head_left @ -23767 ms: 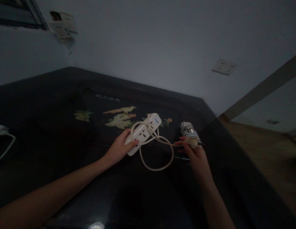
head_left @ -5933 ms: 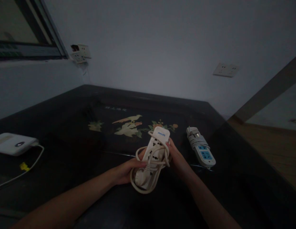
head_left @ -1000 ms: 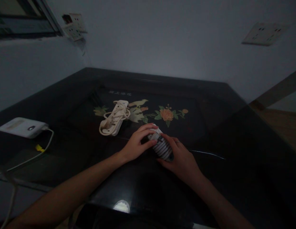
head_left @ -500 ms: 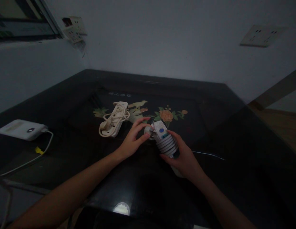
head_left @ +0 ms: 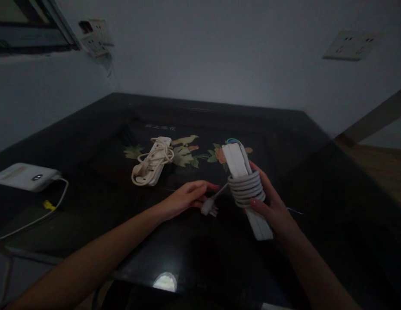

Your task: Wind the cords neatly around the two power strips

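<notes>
My right hand [head_left: 271, 206] is closed around a white power strip [head_left: 235, 159], gripping it at the thick grey cord [head_left: 247, 188] coiled about its middle. The strip is tilted above the table, and thin coloured wires [head_left: 233, 141] show at its far end. From the coil a short length of cord runs out to a grey plug [head_left: 207, 207], its prongs pointing down and right. My left hand [head_left: 190, 196] is beside this plug, fingers stretched and apart, some of them behind or touching it.
On the black, flower-patterned table [head_left: 174, 249] lies a second power strip [head_left: 158, 165] wrapped in its cream cord. A white device [head_left: 29, 176] with a cable [head_left: 63, 198] and yellow tag [head_left: 49, 205] lies at the left. Wall sockets [head_left: 349, 45] are mounted behind.
My right hand has raised and turned the power strip, so its long side and coloured wires now show. The plug has moved lower, and my left hand has shifted down and right with it.
</notes>
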Available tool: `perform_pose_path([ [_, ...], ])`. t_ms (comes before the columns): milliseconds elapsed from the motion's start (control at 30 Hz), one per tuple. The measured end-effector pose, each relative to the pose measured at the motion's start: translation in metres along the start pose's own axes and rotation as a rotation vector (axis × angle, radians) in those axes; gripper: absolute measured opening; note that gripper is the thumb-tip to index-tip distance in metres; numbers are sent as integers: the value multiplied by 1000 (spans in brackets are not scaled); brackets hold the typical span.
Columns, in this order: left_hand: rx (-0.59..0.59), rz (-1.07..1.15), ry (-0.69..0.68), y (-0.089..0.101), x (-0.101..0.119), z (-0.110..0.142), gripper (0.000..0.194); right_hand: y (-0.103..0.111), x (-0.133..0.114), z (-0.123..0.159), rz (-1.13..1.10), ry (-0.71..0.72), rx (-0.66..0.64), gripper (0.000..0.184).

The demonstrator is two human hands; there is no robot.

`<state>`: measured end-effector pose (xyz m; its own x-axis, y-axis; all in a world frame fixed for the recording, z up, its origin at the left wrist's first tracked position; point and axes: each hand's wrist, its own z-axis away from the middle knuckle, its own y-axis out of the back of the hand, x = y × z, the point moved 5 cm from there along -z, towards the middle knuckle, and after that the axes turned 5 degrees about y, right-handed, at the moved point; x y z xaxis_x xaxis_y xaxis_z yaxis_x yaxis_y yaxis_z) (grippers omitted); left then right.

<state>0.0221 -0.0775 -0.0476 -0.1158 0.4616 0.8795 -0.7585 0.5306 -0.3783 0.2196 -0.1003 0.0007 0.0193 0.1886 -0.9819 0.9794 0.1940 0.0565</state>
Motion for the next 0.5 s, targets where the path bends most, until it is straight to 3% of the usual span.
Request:
perform_pose_path([
  [133,60,-40,45,4,-1,-1,48,-17,-8,9,-130,-7,-266,103],
  [300,16,-119,20,5,15,3,22,-35,-10,21,-55,-129,-544,126],
  [400,29,-99,-11,8,28,7,22,-37,-9,23,62,-169,-627,124],
  [500,133,-92,-178,15,41,10,21,-27,-8,19,241,-184,-623,113],
])
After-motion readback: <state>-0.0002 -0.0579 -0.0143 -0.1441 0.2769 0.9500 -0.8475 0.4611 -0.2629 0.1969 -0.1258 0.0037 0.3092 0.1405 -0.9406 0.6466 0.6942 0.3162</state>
